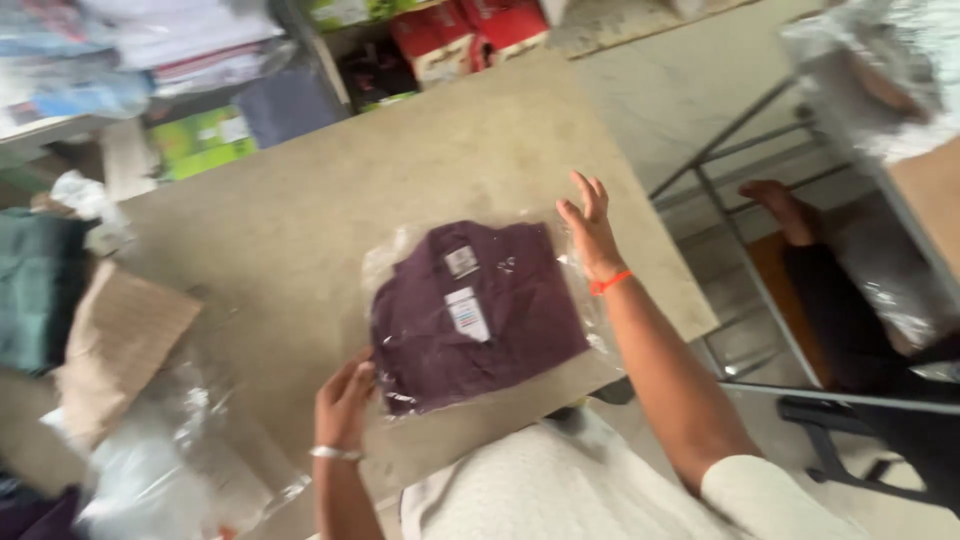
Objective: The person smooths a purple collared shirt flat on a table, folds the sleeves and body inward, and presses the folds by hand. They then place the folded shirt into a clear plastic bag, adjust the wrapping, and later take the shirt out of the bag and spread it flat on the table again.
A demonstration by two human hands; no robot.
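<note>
Left hand (345, 400) is pinching the near-left corner of the bagged maroon shirt (475, 315), pinning it flat on the stone table (300, 220). Right hand (590, 235) is hovering at the far-right edge, fingers spread, gripping nothing.

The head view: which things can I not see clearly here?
- Shirt tags: blurred, too small.
- Shelf stacks: motion blur, top edge cuts them.
- Left hand fingertips: hidden under the plastic bag.
- Right hand: open; whether it touches the bag is unclear.
</note>
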